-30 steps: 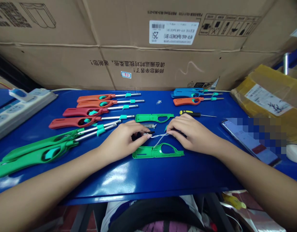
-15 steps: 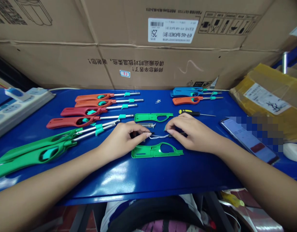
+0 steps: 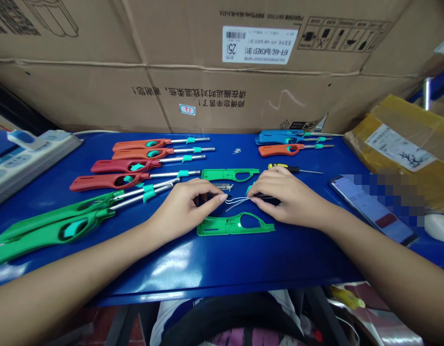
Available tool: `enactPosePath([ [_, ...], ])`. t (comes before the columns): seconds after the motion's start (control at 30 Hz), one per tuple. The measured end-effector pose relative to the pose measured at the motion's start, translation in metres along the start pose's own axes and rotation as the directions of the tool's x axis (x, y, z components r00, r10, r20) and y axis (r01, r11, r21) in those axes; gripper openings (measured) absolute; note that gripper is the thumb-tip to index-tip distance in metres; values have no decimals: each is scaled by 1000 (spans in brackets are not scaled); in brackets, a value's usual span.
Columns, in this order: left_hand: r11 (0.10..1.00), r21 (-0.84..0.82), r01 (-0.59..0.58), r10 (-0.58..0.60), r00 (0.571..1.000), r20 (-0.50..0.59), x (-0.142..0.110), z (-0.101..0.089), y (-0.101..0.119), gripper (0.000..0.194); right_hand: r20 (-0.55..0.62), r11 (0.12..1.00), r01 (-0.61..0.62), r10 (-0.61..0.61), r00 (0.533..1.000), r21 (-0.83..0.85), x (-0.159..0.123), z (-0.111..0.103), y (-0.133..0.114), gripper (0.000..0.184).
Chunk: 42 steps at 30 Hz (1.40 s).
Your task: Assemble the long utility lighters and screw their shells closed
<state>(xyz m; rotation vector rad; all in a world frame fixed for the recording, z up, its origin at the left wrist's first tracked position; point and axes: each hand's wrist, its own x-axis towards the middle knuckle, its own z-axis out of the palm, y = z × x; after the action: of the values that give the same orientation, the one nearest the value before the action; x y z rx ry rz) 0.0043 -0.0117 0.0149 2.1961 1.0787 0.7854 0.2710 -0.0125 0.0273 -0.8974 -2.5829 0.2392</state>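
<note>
My left hand [image 3: 195, 202] is closed in a pinch on a small black part, mostly hidden by the fingers. Two thin white wires [image 3: 236, 199] run from it to my right hand [image 3: 279, 194], whose fingers pinch them beside a dark piece under the palm. Below the wires lies a green lighter shell half [image 3: 216, 226], inner side up. Another green shell half [image 3: 222, 174] rests behind the hands. Between it and the wires is a metallic lighter part [image 3: 223, 186], partly covered by my left hand. A teal piece [image 3: 249, 189] shows beside my right fingertips.
Several red, orange and green lighters [image 3: 113, 181] lie at left, near a power strip [image 3: 34, 154]. Blue and orange lighters [image 3: 279, 150] lie at the back right. A screwdriver [image 3: 297, 169], a phone [image 3: 373, 209] and a taped carton [image 3: 398, 144] are at right. A large cardboard box [image 3: 193, 86] stands behind.
My right hand has shifted its fingers along the white wires, which bow upward now. My left hand keeps its pinch in nearly the same place. The shell halves have stayed put.
</note>
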Motion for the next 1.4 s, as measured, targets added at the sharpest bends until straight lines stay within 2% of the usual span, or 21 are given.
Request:
enactPosePath([
  [0.17, 999, 13, -29, 29, 1000, 8, -1, 0, 0, 22, 13, 1000, -5, 4, 1000, 31, 0, 2, -1, 10],
  [0.43, 999, 22, -36, 36, 999, -1, -1, 0, 0, 21, -14, 983, -117, 120, 993, 141, 1, 3, -3, 4],
  [0.63, 998, 3, -66, 66, 993, -97, -1, 0, 2, 19, -17, 957, -167, 176, 984, 238, 3, 3, -5, 4],
  [0.77, 994, 15, -109, 110, 979, -171, -1, -2, 6, 15, 11, 896, -239, 254, 967, 375, 4, 2, -8, 5],
  [0.87, 991, 33, -127, 131, 974, -188, -2, -2, 8, 14, 23, 862, -260, 277, 961, 434, 4, 3, -9, 9],
  [0.97, 989, 44, -141, 147, 971, -187, -3, -2, 8, 14, -16, 892, -219, 245, 969, 395, 4, 3, -8, 13],
  [1.13, 984, 68, -165, 175, 966, -192, -4, -2, 8, 14, -35, 952, -172, 187, 982, 253, 3, 4, -5, 4],
  [1.4, 982, 121, -142, 162, 970, -178, -5, -3, 8, 16, -67, 946, -179, 204, 977, 271, 3, 3, -7, 4],
])
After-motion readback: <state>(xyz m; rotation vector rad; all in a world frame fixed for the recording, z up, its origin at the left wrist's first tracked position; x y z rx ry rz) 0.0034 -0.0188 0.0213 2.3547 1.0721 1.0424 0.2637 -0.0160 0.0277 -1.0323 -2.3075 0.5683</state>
